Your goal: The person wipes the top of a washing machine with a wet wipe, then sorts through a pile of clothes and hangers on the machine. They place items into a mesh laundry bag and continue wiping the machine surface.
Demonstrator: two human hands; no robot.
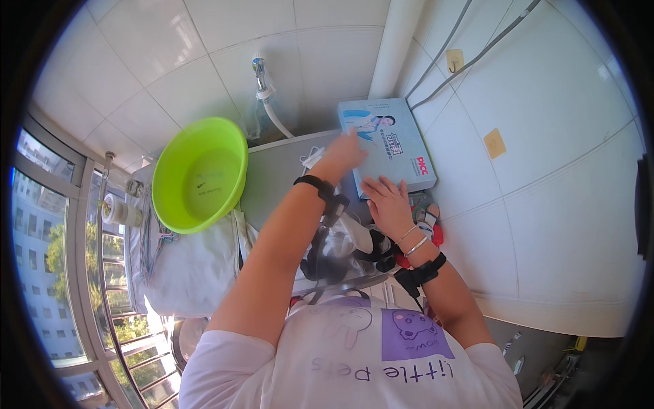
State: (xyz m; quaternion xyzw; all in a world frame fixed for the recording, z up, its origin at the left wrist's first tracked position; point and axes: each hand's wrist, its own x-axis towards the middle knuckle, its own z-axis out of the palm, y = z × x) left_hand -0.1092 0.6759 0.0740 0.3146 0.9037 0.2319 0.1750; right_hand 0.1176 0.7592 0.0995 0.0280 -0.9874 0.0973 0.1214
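Observation:
A flat light-blue cardboard box [393, 140] with a printed picture and writing lies at the back right, against the tiled corner. My left hand [343, 153] is at its left edge, fingers partly curled and slightly blurred; whether they grip the edge is unclear. The fingers of my right hand [386, 204] rest on the box's near edge, slightly spread, palm down. Below my hands is a pile of black and white socks [352, 243], partly hidden by my left wrist. More small red and white clothing [431, 222] sits beyond my right hand.
A lime-green plastic basin [204, 174] stands left on the grey appliance top [273, 179]. A tap [259, 71] with a white hose [276, 120] is on the wall behind. A white cloth cover [191, 266] drapes at left, near a window with metal bars [135, 342].

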